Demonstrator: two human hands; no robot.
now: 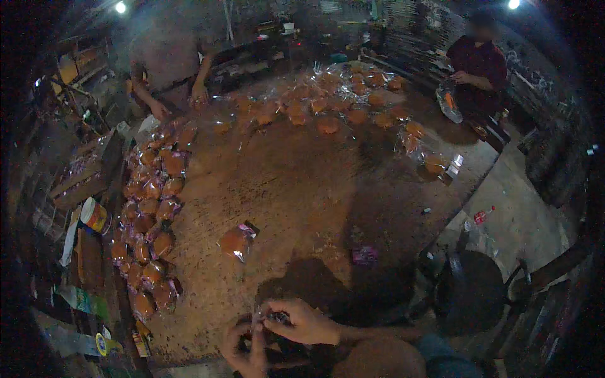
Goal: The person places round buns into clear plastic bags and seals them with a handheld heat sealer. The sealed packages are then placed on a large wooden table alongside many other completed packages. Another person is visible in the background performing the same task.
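At the near edge of a large wooden table [264, 179], my left hand [246, 347] and my right hand [300, 321] meet, fingertips together on a small piece of clear plastic [257, 316]. What else they may hold is too dark to tell. Beyond them lies one round brown item in clear wrap [234, 242], with a pink and white label at its corner. A pink printed slip [365, 255] lies flat to the right. Many more wrapped round items [163, 243] are heaped along the table's left edge, and others [328, 124] lie along the far side.
One person [165, 66] stands at the far left corner; another [477, 71] at the far right holds a clear bag [449, 104]. Left of the table are a wooden crate [80, 175] and a plastic tub [94, 216]. A dark round seat [470, 288] and a bottle [480, 216] are on the right.
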